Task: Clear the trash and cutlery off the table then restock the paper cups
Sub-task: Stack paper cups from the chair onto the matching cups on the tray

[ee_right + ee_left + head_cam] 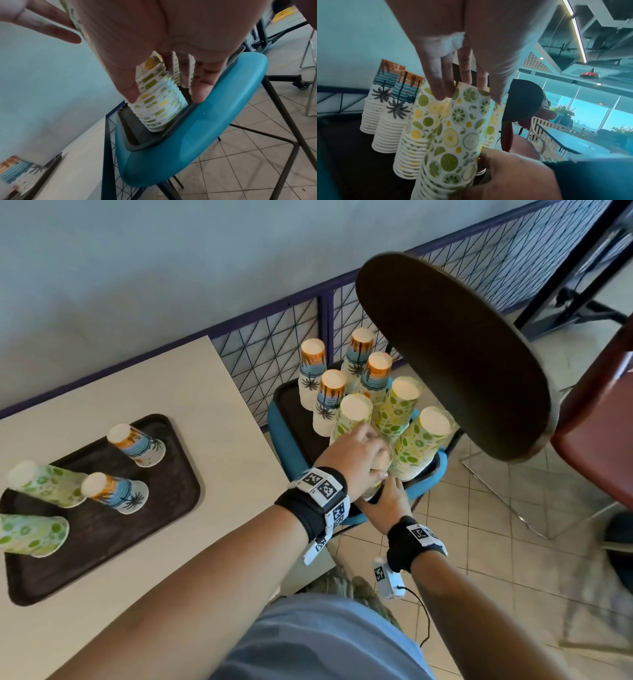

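Note:
A stack of upside-down lime-print paper cups point(453, 128) stands at the front of a dark tray point(294, 419) on a blue chair point(277, 426). My left hand point(359, 453) grips the top of this stack from above, fingers curled over the top cup point(465, 92). My right hand point(383, 498) holds the stack low down, thumb and fingers round the lower rims point(159, 108). Several other stacks, lime-print point(397, 405) and palm-print point(330, 402), stand behind on the same tray. The held stack is mostly hidden by my hands in the head view.
On the white table point(219, 440) at left lies a second dark tray point(102, 529) with palm-print cups point(137, 445) and lime-print cups point(44, 482) upside down. A dark chair back point(452, 354) overhangs the stacks. A red chair point(596, 419) and a wire railing point(274, 344) stand close by.

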### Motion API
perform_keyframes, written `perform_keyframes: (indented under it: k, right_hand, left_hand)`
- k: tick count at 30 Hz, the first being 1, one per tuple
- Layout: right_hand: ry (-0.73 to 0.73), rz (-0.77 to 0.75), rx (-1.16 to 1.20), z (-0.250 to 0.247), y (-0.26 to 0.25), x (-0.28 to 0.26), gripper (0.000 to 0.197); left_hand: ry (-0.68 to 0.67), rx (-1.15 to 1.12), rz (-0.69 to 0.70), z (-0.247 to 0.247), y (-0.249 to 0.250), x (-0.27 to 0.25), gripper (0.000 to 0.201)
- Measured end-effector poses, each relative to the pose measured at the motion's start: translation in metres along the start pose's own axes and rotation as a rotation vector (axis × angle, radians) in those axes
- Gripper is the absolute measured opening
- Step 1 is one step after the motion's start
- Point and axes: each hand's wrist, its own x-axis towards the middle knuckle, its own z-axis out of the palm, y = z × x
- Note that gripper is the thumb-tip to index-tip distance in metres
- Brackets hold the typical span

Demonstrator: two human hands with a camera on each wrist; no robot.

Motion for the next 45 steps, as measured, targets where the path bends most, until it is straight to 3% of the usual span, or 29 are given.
perform_keyframes:
  k: [5,13,22,30,34,40,42,45]
  right_hand:
    - [-0.023,-0.058,-0.051,0.003,-0.002,0.006,0.094]
    - [-0.053,-0.051,0.102,0.013,-0.016,0.015,0.111]
    - [-0.032,-0.103,0.206,0.012,-0.022,0.015,0.101]
    - [-0.054,-0.079,0.292,0.004,-0.02,0.015,0.1]
    - [-0.072,-0.11,0.389,-0.008,-0.022,0.009,0.092]
    - [-0.163,-0.228,0.488,-0.025,-0.043,-0.007,0.091]
    - [-0.196,-0.264,0.52,-0.028,-0.051,-0.011,0.094]
    - [-0.21,-0.303,0.532,-0.028,-0.06,-0.015,0.092]
  left_hand:
    - [0.062,-0.029,-0.071,0.003,-0.01,-0.005,0.043]
    - [0.157,-0.187,-0.067,-0.001,-0.036,-0.021,0.04]
    - [0.2,-0.211,-0.069,-0.004,-0.052,-0.028,0.042]
    - [0.244,-0.326,-0.054,-0.01,-0.051,-0.038,0.06]
    - [0.26,-0.41,-0.153,-0.005,-0.058,-0.05,0.074]
    - [0.177,-0.619,-0.346,0.01,-0.067,-0.056,0.117]
    - [0.169,-0.707,-0.349,0.014,-0.068,-0.055,0.118]
    - [0.169,-0.795,-0.309,0.014,-0.068,-0.054,0.101]
